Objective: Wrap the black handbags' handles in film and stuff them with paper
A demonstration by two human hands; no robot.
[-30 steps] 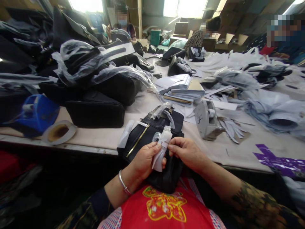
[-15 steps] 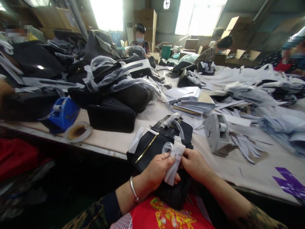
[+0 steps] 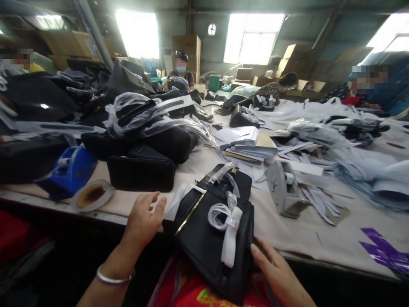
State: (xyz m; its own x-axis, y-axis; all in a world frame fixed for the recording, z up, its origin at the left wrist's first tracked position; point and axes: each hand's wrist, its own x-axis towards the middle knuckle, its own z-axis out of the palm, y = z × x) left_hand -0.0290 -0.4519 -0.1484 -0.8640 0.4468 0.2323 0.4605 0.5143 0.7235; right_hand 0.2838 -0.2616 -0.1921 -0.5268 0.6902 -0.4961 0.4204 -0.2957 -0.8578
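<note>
A black bag (image 3: 204, 238) with a gold zipper lies tilted over the table's front edge and my lap. Its strap is bundled in clear film and bound by a white wrap (image 3: 229, 247). My right hand (image 3: 271, 266) grips the bag's right side, thumb on the edge and fingers mostly hidden. To the left of the bag, my left hand (image 3: 145, 219) is raised with fingers bent and thumb apart, holding nothing that I can see. Close to its fingertips is a strip of white wrapping (image 3: 175, 202) at the bag's left side.
On the left stand a blue tape dispenser (image 3: 73, 168), a tape roll (image 3: 92, 195) and piled black bags (image 3: 140, 172). A grey dispenser (image 3: 283, 187), paper stack (image 3: 246, 145) and purple film (image 3: 385, 251) are rightward. Co-workers sit around the table (image 3: 306, 230).
Both hands have let go of the white-wrapped strap bundle. My left hand has moved left off the bag; my right hand has shifted down to its right side. The view has tilted up slightly.
</note>
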